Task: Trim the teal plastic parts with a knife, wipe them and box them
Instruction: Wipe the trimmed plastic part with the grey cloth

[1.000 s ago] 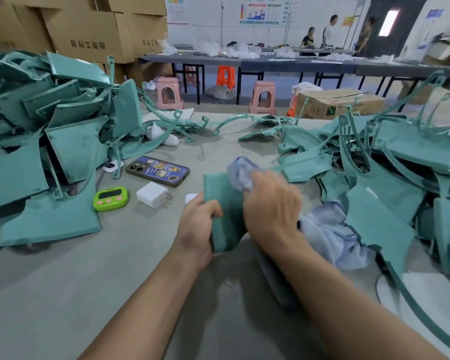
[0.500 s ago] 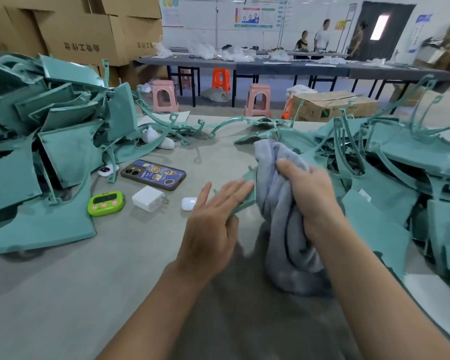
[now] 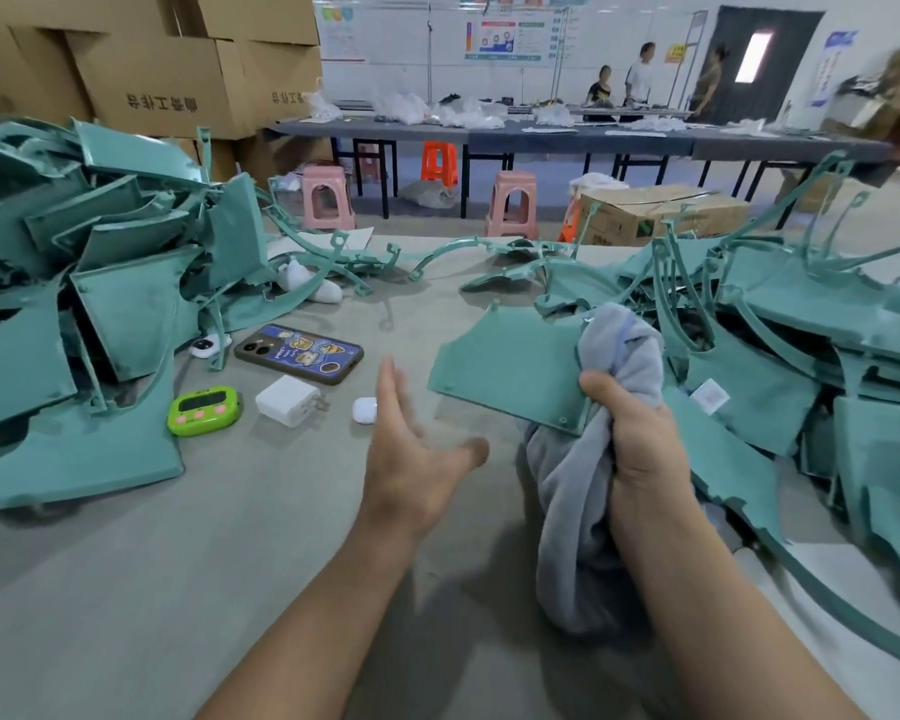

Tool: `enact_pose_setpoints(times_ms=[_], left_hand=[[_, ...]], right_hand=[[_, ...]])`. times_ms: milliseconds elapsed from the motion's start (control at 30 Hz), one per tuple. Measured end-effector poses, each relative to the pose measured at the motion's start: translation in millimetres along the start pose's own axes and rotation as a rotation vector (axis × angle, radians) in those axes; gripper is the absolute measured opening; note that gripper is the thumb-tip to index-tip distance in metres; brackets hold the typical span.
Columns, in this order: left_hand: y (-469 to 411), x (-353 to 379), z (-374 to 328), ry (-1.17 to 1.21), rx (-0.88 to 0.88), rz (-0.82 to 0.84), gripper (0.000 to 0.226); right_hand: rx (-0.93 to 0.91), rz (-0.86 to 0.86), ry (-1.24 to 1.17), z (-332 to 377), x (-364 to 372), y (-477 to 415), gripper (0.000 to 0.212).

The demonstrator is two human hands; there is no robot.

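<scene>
My right hand [image 3: 637,433] grips a grey cloth [image 3: 578,517] together with the near corner of a flat teal plastic part [image 3: 510,366], which is held up level above the table. The cloth bunches above my fist and hangs down below it. My left hand [image 3: 411,454] hovers open just left of the part, fingers straight and thumb spread, touching nothing. A big heap of teal parts [image 3: 100,283] fills the left of the table, and another heap [image 3: 780,356] lies on the right. No knife is in sight.
On the grey table [image 3: 178,589] lie a phone [image 3: 300,353], a green timer [image 3: 204,410], a white charger [image 3: 287,400] and a small white earbud case [image 3: 364,410]. Cardboard boxes [image 3: 167,80] stand behind. Stools and long tables lie beyond, with people far off.
My left hand has let go of the teal part and drawn back to the left. My right hand now holds part and cloth together, and the part has turned flat toward the camera.
</scene>
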State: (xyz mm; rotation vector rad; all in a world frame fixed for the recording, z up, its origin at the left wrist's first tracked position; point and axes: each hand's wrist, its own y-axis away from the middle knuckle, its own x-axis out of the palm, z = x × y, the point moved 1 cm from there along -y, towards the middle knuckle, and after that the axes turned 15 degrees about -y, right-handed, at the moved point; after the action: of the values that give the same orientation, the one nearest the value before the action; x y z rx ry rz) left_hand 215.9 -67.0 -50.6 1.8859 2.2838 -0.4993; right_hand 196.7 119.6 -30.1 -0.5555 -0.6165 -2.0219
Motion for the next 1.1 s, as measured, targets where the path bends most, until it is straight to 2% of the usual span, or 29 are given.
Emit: enact_pose_setpoints(times_ms=[67,100,167,233,300,333,367,433,500,567,667,733,833,867,967,1033,1100], left_hand=[[-1.4,5.2,-1.3,0.523,-0.134,0.297,0.077],[-0.3,8.6,-4.2,0.633,-0.157,0.345,0.059],[-0.9,14.9,-6.4,0.735,-0.187,0.258,0.038],[-5.3,11.9,-9.0,0.808,-0.186,0.103,0.034],[-8.9,3.6,-9.0,0.778,-0.138,-0.015,0.030],[-9.9,0.4,-9.2,0.768,-0.114,-0.024,0.016],[-8.8,0.4,-9.5,0.767,-0.106,0.013,0.020],[-2.9,3.4,-9.3,0.772,-0.165,0.156,0.047],[3.7,5.2,-10.8,0.834,-0.186,0.335,0.041],[3.3,-0.7,-8.9,0.906,-0.131,0.430,0.045],[-1.7,-9.2,-3.5,0.902,-0.053,0.408,0.029],[-2.6,-9.0,-4.8,0.928,-0.065,0.387,0.028],[-5.3,-7.0,-8.2,1.010,-0.134,0.392,0.052],[-5.8,-6.4,-9.1,1.013,-0.154,0.365,0.054],[-0.2,-2.4,-12.4,0.928,-0.169,0.354,0.047],[1.9,-1.4,-14.3,0.889,-0.189,0.355,0.047],[0.5,-3.5,-14.8,0.884,-0.216,0.345,0.060]], right_hand=[[-0.006,0.027,0.095,-2.0,3.4,1.5,0.019],[-0.010,0.075,0.172,-5.5,6.8,5.2,0.019],[-0.065,0.194,0.414,-16.6,11.7,14.8,0.016],[-0.301,0.265,0.809,-20.4,13.8,22.6,0.017],[-0.619,0.265,1.043,-18.8,15.9,33.6,0.039],[-0.725,0.276,1.076,-18.8,18.3,39.5,0.052],[-0.773,0.317,1.099,-20.2,22.2,44.8,0.060],[-0.736,0.500,1.160,-28.2,30.4,53.8,0.065],[-0.625,0.704,1.129,-35.9,32.7,61.6,0.064],[-0.575,0.869,1.053,-32.6,32.4,66.9,0.060],[-0.539,1.016,0.971,-27.5,30.1,71.3,0.053],[-0.550,0.968,1.000,-24.3,27.9,68.1,0.051],[-0.698,0.706,1.139,-22.5,23.2,59.4,0.033],[-0.709,0.616,1.205,-22.6,22.5,55.9,0.025],[-0.650,0.445,1.331,-26.5,18.6,43.4,0.024],[-0.644,0.484,1.274,-27.6,18.4,41.5,0.043],[-0.660,0.675,1.097,-29.4,22.2,54.1,0.050]])
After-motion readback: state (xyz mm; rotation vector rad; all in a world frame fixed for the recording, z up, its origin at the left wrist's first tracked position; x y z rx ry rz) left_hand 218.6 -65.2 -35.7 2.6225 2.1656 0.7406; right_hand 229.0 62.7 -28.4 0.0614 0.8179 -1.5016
